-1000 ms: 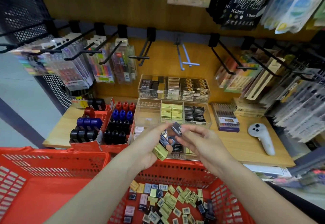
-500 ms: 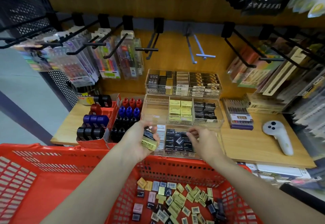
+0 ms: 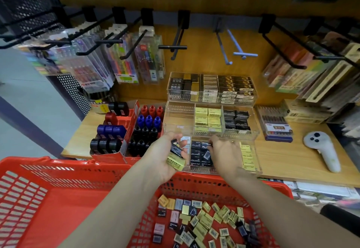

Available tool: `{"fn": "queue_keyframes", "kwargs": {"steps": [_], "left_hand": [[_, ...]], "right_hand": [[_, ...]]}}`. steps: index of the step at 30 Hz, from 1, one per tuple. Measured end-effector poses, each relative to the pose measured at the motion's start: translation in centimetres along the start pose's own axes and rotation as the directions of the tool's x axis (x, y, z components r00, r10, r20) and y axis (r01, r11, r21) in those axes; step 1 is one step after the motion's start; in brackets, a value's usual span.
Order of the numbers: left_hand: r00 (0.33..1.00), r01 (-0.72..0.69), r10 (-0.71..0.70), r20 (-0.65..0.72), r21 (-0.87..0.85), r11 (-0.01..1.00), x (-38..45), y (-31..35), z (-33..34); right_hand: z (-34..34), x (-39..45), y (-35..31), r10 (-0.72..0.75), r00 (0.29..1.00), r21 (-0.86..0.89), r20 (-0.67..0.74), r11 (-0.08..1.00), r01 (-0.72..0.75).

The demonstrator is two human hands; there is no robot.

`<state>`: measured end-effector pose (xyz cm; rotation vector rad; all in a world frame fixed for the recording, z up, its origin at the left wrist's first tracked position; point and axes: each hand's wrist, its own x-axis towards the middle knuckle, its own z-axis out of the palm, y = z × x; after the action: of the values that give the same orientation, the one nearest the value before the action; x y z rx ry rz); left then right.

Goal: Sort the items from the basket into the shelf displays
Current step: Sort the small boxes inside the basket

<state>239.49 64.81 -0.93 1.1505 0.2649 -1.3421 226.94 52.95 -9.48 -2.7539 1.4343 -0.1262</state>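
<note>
Right hand (image 3: 224,153): has moved from the left hand down to the front tray (image 3: 251,170), fingertips pressing a black eraser (image 3: 206,155) into the black row. Left hand (image 3: 165,158): still gripping a yellow eraser (image 3: 176,163) and dark ones. Basket (image 3: 58,199): many erasers unsorted.

Both forearms are bare; the left hand (image 3: 161,158) and right hand (image 3: 224,154) wear nothing.
</note>
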Motion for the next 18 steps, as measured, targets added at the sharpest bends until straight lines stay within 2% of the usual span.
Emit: {"fn": "queue_keyframes", "kwargs": {"steps": [5,8,10,13,18], "left_hand": [[1.0,-0.009,0.01,0.013,-0.001,1.0,-0.4,0.1,-0.1],[1.0,-0.019,0.019,0.008,0.005,1.0,-0.5,0.2,-0.2],[1.0,-0.023,0.023,0.013,0.007,1.0,-0.5,0.3,-0.2],[1.0,-0.015,0.016,-0.002,0.018,1.0,-0.4,0.1,-0.2],[0.999,-0.039,0.04,-0.01,0.13,0.991,-0.3,-0.6,0.0]], "right_hand": [[0.1,-0.5,0.4,-0.034,0.997,0.166,-0.074,0.985,0.046],[0.0,-1.4,0.8,-0.128,0.985,0.221,-0.116,0.963,0.151],[-0.3,-1.9,0.9,-0.179,0.983,0.14,-0.05,0.973,0.184],[-1.2,-1.3,0.3,-0.084,0.99,0.008,0.116,0.996,0.084],[-2.2,0.1,-0.7,-0.024,0.97,-0.098,0.242,0.994,0.049]]}}
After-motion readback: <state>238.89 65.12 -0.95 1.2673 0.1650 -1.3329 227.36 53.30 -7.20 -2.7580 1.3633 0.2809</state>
